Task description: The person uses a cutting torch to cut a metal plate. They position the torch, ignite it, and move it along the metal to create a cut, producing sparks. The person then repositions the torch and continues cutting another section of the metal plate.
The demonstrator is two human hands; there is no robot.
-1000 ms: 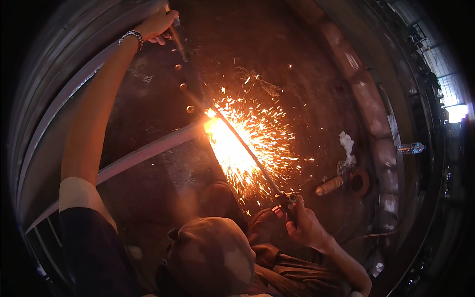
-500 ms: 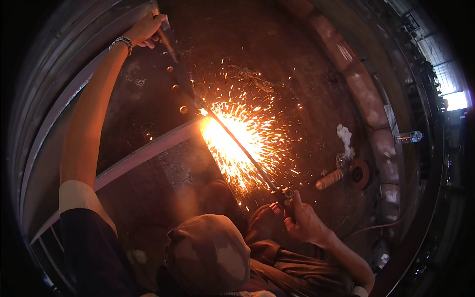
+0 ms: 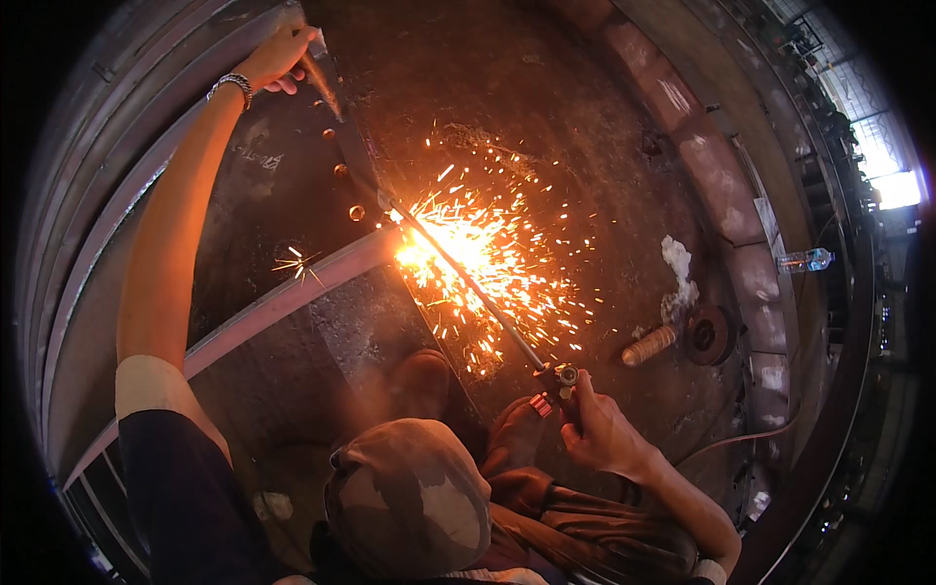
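Observation:
My right hand (image 3: pixel 606 429) is closed around the handle of a cutting torch (image 3: pixel 487 304), near its valve knobs. The torch's long tube slants up and left to a bright glow, where sparks (image 3: pixel 478 255) spray over the dark steel plate (image 3: pixel 556 107). At the far left, my left hand (image 3: pixel 283 60), with a chain bracelet on its wrist, has its fingers curled over the upper end of a long flat metal bar (image 3: pixel 353 146). That bar runs down toward the torch tip. Glare hides the tip and the metal under it.
A pinkish steel beam (image 3: pixel 302 290) meets the bar near the glow. Right of the sparks lie a tan cylindrical handle (image 3: pixel 648 346), a dark disc (image 3: pixel 709 335) and whitish material (image 3: pixel 679 278). A plastic bottle (image 3: pixel 805 260) lies beyond the curved rim (image 3: pixel 717 175). A hose (image 3: pixel 736 439) trails at right.
The spark spray and its bright core have become smaller. A small burst of sparks now shows left of the glow, above the beam. Both hands keep nearly the same places and grips.

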